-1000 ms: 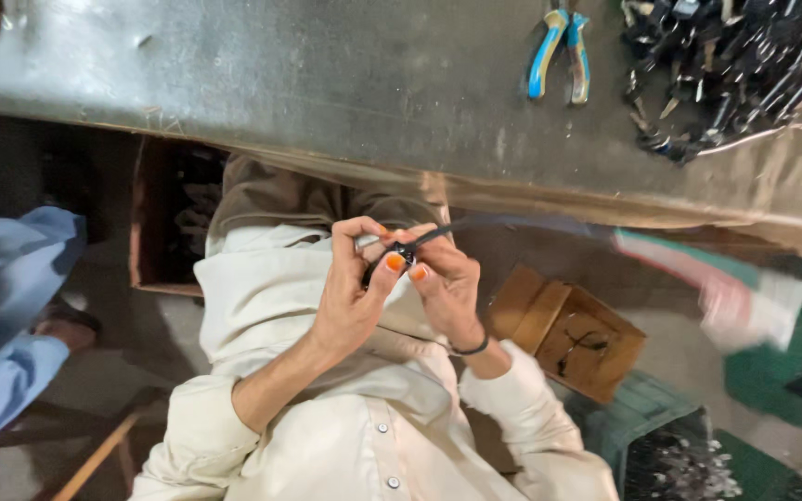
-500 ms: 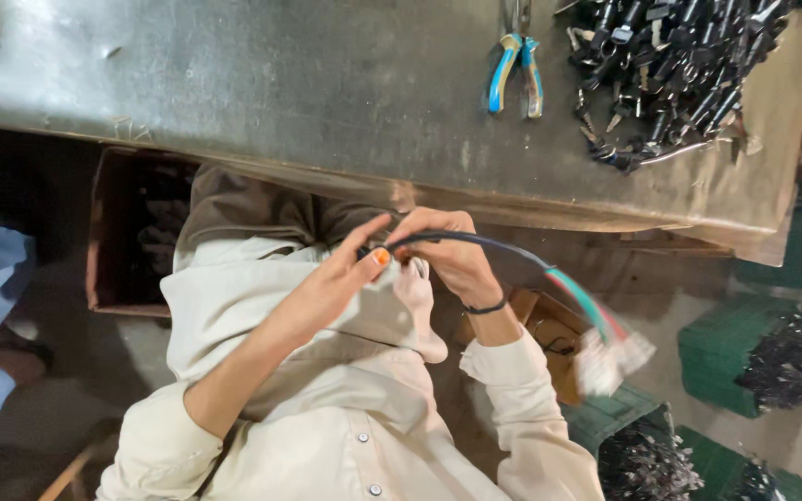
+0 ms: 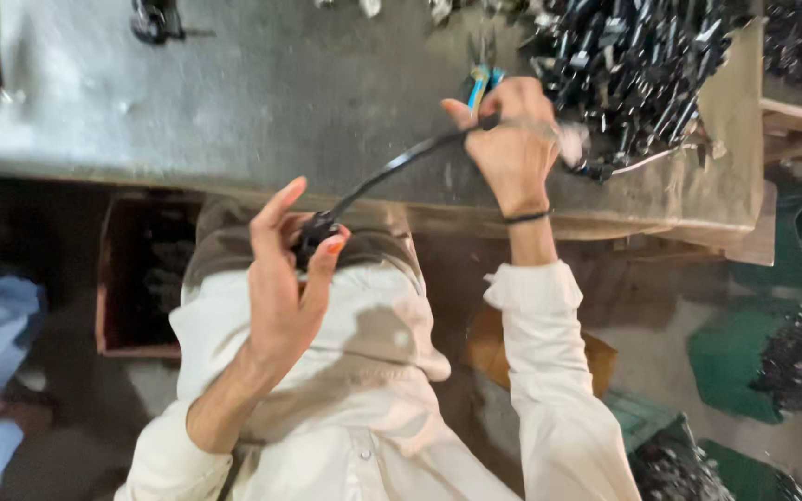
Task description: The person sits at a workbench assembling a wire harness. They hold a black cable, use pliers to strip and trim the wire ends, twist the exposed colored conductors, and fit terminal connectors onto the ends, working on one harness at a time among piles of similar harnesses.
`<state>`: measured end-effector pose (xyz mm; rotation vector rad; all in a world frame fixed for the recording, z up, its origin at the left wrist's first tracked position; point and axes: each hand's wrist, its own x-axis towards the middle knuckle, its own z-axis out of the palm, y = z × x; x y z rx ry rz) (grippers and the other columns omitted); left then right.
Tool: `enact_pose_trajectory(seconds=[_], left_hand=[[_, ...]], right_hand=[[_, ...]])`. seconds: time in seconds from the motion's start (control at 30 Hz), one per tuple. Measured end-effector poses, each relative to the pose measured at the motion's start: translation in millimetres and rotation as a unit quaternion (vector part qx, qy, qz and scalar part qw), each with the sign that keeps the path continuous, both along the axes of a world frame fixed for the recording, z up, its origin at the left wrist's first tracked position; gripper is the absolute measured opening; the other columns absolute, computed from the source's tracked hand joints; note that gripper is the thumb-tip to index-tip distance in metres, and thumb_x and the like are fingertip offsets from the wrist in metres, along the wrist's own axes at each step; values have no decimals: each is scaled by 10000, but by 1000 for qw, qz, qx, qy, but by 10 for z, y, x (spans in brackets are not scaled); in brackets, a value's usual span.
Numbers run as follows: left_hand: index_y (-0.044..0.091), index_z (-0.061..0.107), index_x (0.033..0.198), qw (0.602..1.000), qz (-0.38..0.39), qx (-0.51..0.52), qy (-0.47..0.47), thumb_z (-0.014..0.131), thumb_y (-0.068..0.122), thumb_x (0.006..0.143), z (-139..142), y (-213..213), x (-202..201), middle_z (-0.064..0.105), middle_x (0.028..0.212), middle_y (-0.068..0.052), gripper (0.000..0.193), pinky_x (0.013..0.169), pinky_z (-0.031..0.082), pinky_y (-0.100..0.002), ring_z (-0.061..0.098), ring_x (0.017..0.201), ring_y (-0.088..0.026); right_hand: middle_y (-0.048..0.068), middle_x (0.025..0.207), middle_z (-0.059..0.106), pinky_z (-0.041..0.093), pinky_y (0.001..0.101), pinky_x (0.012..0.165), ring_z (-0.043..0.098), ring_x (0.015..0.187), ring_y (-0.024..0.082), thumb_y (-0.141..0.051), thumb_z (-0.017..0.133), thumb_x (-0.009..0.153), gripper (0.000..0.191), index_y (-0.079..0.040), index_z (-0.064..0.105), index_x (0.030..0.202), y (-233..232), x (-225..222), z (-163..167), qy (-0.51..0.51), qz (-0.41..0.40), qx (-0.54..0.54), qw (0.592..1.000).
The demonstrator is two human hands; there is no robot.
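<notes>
Centrally, two hands and one black cable: left hand raised at middle frame, thumb and fingers pinched round the cable's black plug end; right hand stretched to upper right over the grey bench, fingers closed on the cable, pulled taut between. Beyond, one pair of blue-handled pliers and one heap of black parts.

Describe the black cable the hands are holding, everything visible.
The black cable is thin, rubbery-looking, and stretched nearly taut on a diagonal. Its lower end has a thicker black connector pinched in the left hand at chest height. The upper end is gripped by the right hand above the grey workbench; the far end is blurred.
</notes>
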<state>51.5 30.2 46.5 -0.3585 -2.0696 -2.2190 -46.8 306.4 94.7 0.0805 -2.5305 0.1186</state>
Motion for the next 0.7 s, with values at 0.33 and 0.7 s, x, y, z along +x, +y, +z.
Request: enact_pose_trajectory(seconds=[0.33,0.7], left_hand=[[53,593,1292,958,97,-259,79,705,252,1030,-52,-440,-139,708,996,-71,348,890,381,-357,528,858,-290],[71,627,1184,953,-31,-294,63,615,274,1029,-209,-439,95,646,690,-12,256,869,271,-422,505,579,-230]], right_hand=[[85,1002,646,551,371,745,654,840,207,-23,596,837,346,-58,611,1182,-512,1091,-424,-412,172,-533,719],[246,1354,526,485,467,1061,587,1224,415,131,643,871,499,-43,319,1209,-850,1114,-1088,-188,341,-268,881]])
